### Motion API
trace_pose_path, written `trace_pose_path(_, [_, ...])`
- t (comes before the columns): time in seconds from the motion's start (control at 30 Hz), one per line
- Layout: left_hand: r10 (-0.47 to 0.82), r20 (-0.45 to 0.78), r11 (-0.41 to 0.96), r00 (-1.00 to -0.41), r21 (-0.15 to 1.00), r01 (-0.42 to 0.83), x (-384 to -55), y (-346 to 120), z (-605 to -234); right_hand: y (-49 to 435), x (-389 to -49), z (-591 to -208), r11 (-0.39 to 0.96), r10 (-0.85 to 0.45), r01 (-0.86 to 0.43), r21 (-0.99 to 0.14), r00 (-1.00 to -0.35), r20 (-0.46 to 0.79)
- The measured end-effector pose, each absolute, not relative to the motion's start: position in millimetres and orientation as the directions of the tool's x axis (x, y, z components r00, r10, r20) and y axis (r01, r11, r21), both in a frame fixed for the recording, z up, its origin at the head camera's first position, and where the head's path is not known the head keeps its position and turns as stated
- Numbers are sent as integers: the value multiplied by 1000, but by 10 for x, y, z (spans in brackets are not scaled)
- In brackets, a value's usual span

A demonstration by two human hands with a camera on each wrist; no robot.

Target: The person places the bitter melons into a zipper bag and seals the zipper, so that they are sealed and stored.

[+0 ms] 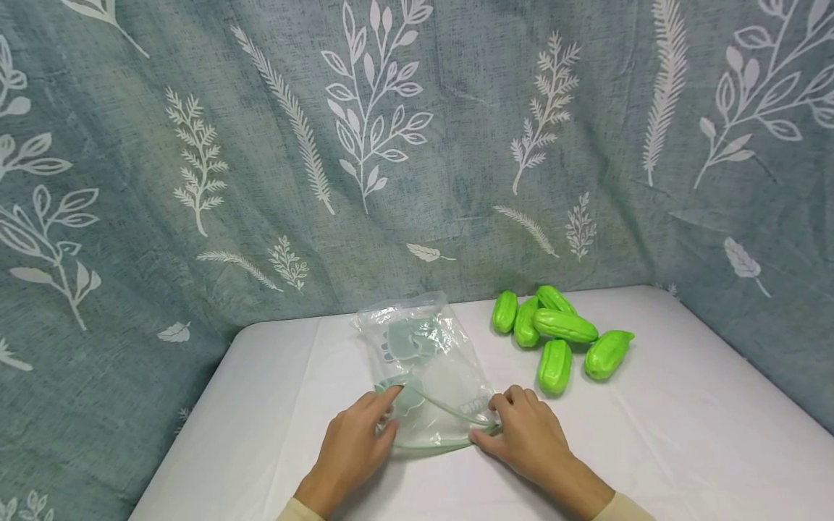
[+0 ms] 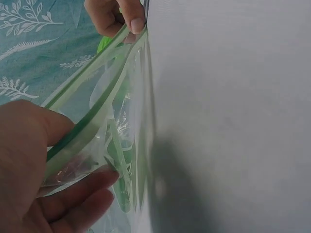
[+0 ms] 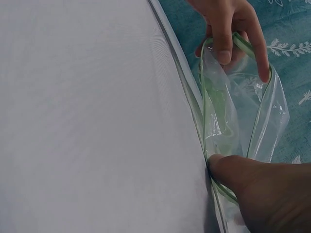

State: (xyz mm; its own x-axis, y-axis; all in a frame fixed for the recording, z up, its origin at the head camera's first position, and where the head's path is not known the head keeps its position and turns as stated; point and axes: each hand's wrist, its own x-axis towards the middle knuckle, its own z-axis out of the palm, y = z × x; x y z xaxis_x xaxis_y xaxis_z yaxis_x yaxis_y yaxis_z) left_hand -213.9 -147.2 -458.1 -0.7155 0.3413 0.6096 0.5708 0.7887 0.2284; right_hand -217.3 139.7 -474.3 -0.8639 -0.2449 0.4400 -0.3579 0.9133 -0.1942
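A clear zip bag (image 1: pixel 449 380) with green edging and pale green printed shapes lies on the white table, its mouth toward me. At the mouth's left side, my left hand (image 1: pixel 355 441) holds the edging with thumb and index finger spread apart. The right wrist view shows that thumb within the parted mouth and the index finger at the far rim. My right hand (image 1: pixel 528 434) pinches the right corner of the mouth between thumb and fingers. Between the hands the two green rims (image 2: pixel 92 114) stand apart, and the bag looks flat behind them.
Several bright green, ridged gourd-like pieces (image 1: pixel 565 325) lie in a loose group behind and right of my right hand. A white cloth covers the table (image 1: pixel 684 405). Blue-green leaf-patterned fabric (image 1: pixel 456 145) hangs behind the table and along both sides.
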Motion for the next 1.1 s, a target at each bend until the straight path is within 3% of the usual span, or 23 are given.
trace_pose_path(0.2, [325, 615, 784, -718, 249, 568, -2196, -1412, -4521, 1388, -2166, -4750, 909, -250, -367, -196, -858, 448])
trace_pose_path(0.47, [350, 525, 792, -776, 276, 544, -2240, -1377, -4481, 1378, -2172, -4772, 860, -292, -452, -237, -817, 497])
trace_pose_path(0.63, [358, 510, 799, -782, 266, 540, -2261, -1372, -4475, 1366, -2175, -4755, 863, -331, -463, -201, -819, 468])
trace_pose_path(0.87, [343, 440, 828, -830, 276, 488, -2293, -1335, -4422, 1391, -2170, -4780, 819, -415, -555, -143, -746, 521])
trace_pose_path(1.1, [344, 455, 827, -821, 268, 495, -2303, -1327, -4417, 1402, -2159, -4781, 788, -466, -606, -110, -702, 538])
